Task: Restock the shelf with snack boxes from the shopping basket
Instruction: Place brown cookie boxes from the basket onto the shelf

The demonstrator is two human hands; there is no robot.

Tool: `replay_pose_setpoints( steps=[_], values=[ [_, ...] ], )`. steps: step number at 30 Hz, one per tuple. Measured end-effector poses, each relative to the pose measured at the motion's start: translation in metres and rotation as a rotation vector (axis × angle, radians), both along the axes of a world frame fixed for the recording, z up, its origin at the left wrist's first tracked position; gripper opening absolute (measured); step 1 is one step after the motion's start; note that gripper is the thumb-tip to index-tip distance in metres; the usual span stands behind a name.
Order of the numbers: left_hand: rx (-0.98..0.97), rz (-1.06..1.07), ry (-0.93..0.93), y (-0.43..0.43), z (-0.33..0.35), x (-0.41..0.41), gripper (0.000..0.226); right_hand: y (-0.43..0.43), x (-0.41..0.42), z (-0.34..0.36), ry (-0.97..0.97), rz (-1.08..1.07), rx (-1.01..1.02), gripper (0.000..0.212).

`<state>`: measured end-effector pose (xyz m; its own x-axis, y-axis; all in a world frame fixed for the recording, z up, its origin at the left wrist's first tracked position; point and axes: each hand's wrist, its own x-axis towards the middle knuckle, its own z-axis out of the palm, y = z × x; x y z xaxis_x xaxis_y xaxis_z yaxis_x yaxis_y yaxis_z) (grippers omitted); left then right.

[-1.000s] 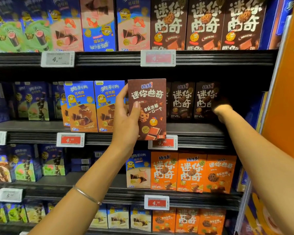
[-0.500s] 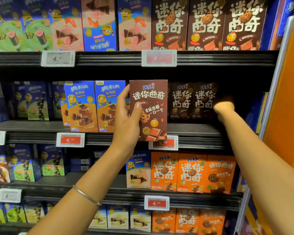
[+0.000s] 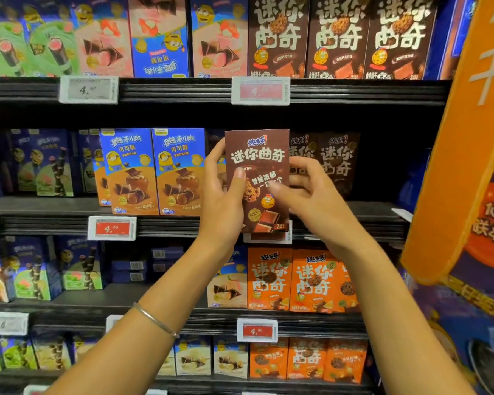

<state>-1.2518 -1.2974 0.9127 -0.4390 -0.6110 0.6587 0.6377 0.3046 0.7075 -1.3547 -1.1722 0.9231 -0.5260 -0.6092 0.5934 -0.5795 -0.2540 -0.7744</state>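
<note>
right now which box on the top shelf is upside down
The blue box, third from the left between two pink-fronted ones: its lettering reads inverted, while every neighbour's print stands upright.

You stand in a shop's snack aisle: black shelves (image 3: 183, 206) run in tiers, packed with rows of identical cookie boxes (image 3: 337, 38) and blue wafer boxes (image 3: 129, 172), each shelf edge carrying price tags (image 3: 111, 228), with an orange promotional banner (image 3: 465, 138) at right.
</note>
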Motion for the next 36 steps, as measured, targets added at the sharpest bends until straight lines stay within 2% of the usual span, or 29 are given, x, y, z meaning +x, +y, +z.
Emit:
replay_pose_setpoints(
  steps=[3, 7, 10, 14, 18, 21, 23, 25, 29, 32, 34, 36],
  values=[
    [0.007, -0.006, -0.008, 0.003, 0.001, -0.005, 0.044, 0.0, -0.002, -0.001, 0.087, -0.111, 0.007, 0.054],
    [-0.119, 0.082, -0.17, -0.001, 0.008, -0.015, 0.059, -0.002, -0.023, 0.009, 0.052, -0.19, -0.048, 0.048],
    [-0.386, 0.298, -0.354, -0.011, 0.017, -0.022, 0.074, -0.005, -0.048, 0.019, 0.002, -0.323, -0.054, 0.049],
    [-0.903, 0.639, -0.55, -0.019, 0.032, -0.031, 0.084, -0.025, -0.077, 0.02, 0.011, -0.51, 0.086, 0.045],
    [-1.205, 0.857, -0.735, -0.021, 0.055, -0.055, 0.098, -0.047, -0.089, 0.018, 0.036, -0.509, 0.196, 0.04],
    [-1.306, 0.973, -0.886, -0.025, 0.072, -0.072, 0.111, -0.057, -0.095, 0.02, 0.089, -0.544, 0.26, 0.034],
    [-1.366, 1.056, -0.911, -0.029, 0.082, -0.081, 0.113, -0.062, -0.099, 0.021, 0.111, -0.543, 0.29, 0.029],
    [-1.388, 1.051, -0.964, -0.031, 0.092, -0.089, 0.113, -0.064, -0.101, 0.024, 0.139, -0.531, 0.342, 0.025],
    [-1.418, 0.988, -1.143, -0.03, 0.106, -0.1, 0.106, -0.055, -0.112, 0.034, 0.16, -0.507, 0.432, 0.033],
    [-1.389, 0.924, -1.229, -0.034, 0.11, -0.103, 0.092, -0.042, -0.132, 0.036, 0.109, -0.717, 0.331, 0.034],
    [-1.356, 0.866, -1.274, -0.037, 0.112, -0.106, 0.079, -0.036, -0.149, 0.04, 0.04, -0.802, 0.319, 0.025],
    [-1.329, 0.859, -1.296, -0.039, 0.114, -0.109, 0.081, -0.032, -0.171, 0.042, -0.038, -0.82, 0.416, 0.07]
  ],
)
